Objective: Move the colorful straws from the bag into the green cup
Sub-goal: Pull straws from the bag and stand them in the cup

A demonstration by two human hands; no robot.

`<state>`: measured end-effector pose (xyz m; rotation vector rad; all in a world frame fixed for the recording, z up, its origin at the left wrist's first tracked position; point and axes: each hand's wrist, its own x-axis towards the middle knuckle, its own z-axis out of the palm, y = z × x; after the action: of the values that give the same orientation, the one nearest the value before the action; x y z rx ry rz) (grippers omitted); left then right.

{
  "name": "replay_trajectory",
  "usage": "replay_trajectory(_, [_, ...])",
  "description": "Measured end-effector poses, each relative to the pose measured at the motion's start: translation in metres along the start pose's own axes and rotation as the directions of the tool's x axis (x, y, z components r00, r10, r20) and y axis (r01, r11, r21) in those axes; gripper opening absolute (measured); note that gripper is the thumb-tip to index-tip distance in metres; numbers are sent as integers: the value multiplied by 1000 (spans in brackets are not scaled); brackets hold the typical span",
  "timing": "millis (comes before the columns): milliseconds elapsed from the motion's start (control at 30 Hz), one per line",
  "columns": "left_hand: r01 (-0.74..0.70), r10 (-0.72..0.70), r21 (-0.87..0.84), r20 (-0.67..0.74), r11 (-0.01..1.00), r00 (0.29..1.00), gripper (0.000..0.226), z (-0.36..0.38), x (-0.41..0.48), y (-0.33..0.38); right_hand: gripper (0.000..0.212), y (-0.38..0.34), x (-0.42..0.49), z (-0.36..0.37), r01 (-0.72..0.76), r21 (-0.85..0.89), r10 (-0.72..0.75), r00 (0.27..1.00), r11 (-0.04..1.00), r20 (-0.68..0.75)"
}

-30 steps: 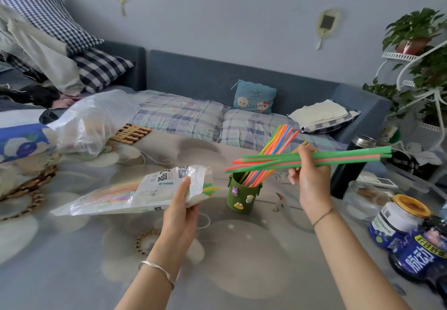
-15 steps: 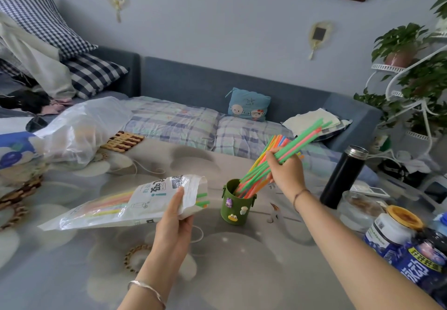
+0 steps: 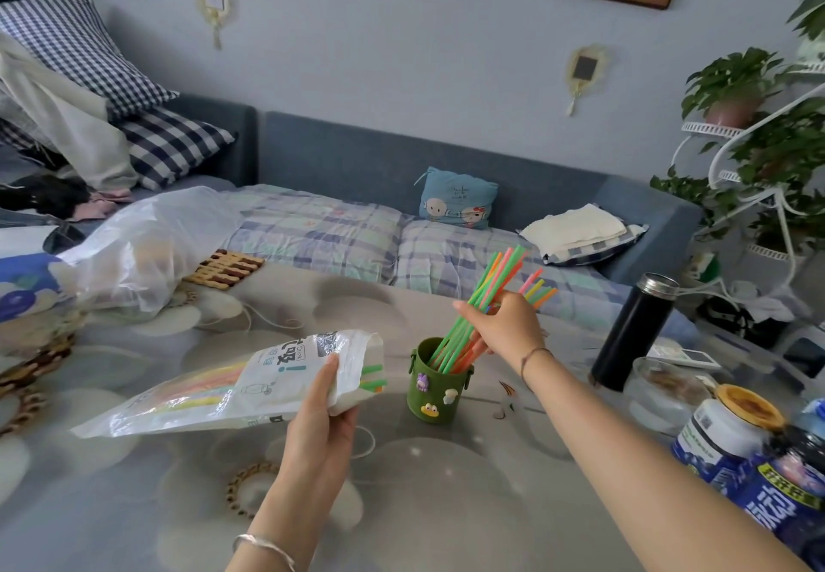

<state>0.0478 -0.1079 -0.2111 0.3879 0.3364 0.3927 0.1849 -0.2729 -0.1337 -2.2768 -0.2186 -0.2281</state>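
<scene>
A green cup (image 3: 435, 388) with small stickers stands on the table's middle. Several colorful straws (image 3: 497, 279) lean in it, their lower ends inside the cup. My right hand (image 3: 502, 326) is closed around this bundle just above the rim. My left hand (image 3: 323, 415) grips the open end of a white straw bag (image 3: 232, 386), held lying flat to the left of the cup. More straws (image 3: 372, 377) poke out of the bag's mouth, and others show through its clear side.
A black thermos (image 3: 631, 333) stands right of the cup, with a glass jar (image 3: 665, 393) and blue-labelled containers (image 3: 732, 437) near the right edge. A crumpled plastic bag (image 3: 147, 254) and a wooden trivet (image 3: 225, 268) lie at the back left. A sofa runs behind the table.
My right hand swung the straw bundle from level in the air down to the cup, and the straws' lower ends now sit inside it. The left hand kept holding the bag.
</scene>
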Motion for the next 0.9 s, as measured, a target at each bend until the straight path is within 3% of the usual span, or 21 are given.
replay_trajectory(100, [0,0,-4,-5,1000,1000,52,1,-1,-2,37,2,0,3,17,-80,-21,999,997,-50])
replay_trajectory(267, [5,-5,3,-19,1000,1000,49,4,-4,-7,39,9,-1,8,-46,-54,48,998,997,35])
replay_trajectory(433, [8,-8,4,-12,1000,1000,51,5,-4,-5,38,12,-12,4,-39,140,37,999,989,15])
replay_trajectory(600, [19,-19,29,-12,999,1000,53,3,-5,-6,30,8,-39,1,-116,371,125,992,921,0])
replay_trajectory(667, [27,-26,40,-14,999,1000,53,2,-5,-7,27,8,-53,6,-191,521,209,978,832,25])
replay_trajectory(767, [20,-18,72,-38,997,999,47,3,-9,-8,13,11,-81,19,-289,731,283,949,619,136])
replay_trajectory(833, [4,0,109,-41,994,999,33,3,-12,-9,18,14,-102,31,-357,801,274,929,480,249])
replay_trajectory(900, [-24,32,180,-40,983,999,18,4,-16,-11,25,15,-119,42,-437,857,259,891,274,372])
